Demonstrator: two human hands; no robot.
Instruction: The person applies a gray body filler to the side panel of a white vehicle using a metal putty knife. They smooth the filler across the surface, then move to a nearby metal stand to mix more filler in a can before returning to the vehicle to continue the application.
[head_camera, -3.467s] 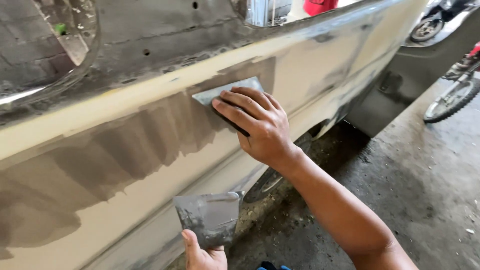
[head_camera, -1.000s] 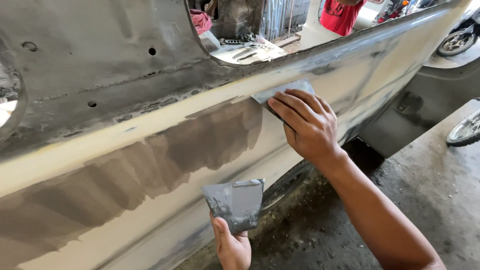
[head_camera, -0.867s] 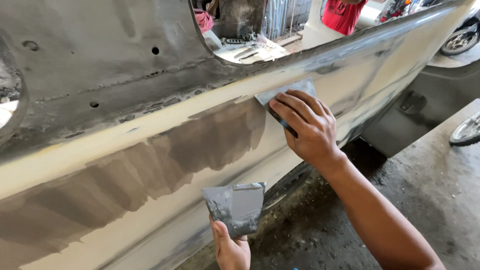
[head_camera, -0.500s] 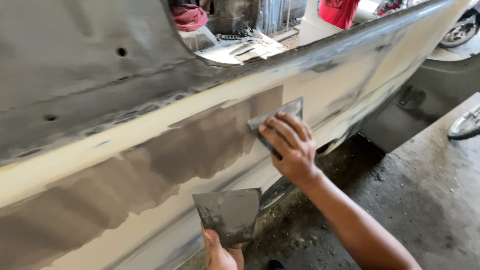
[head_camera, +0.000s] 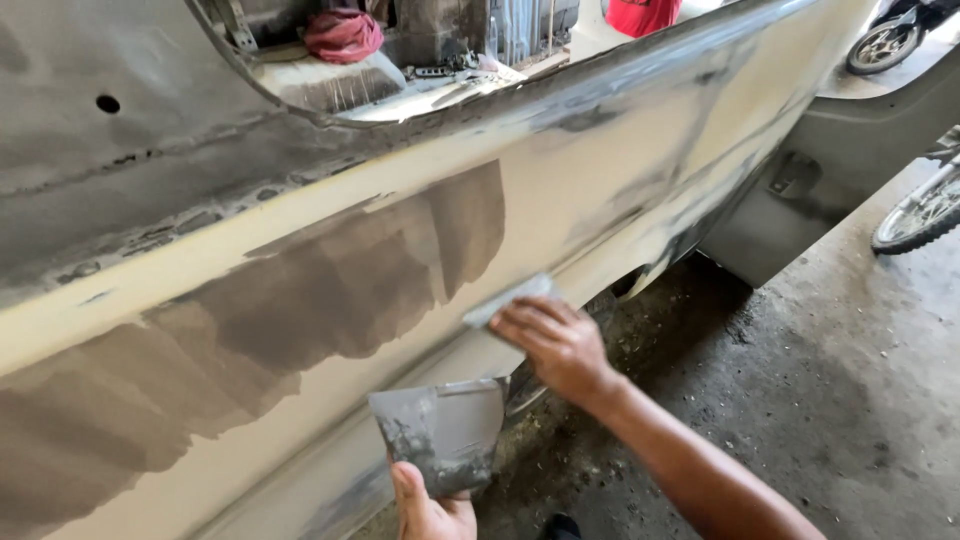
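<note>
A cream-coloured car body panel (head_camera: 600, 190) fills the view, with a wide grey-brown band of wet filler (head_camera: 330, 290) across it. My right hand (head_camera: 555, 345) presses a flat metal spreader (head_camera: 508, 300) against the panel's lower edge, below the end of the filler band. My left hand (head_camera: 432, 508), at the bottom of the view, grips a second flat blade (head_camera: 440, 432) smeared with grey filler, held upright just clear of the panel.
The concrete floor (head_camera: 800, 400) lies to the right. Two motorcycle wheels (head_camera: 920, 210) stand at the right edge. Through the window opening above lie a red cloth (head_camera: 342, 32) and metal parts. A grey body panel (head_camera: 860, 130) stands behind.
My right hand has drawn the spreader down the panel from the upper end of the filler band to the lower edge. The left hand kept the loaded blade low.
</note>
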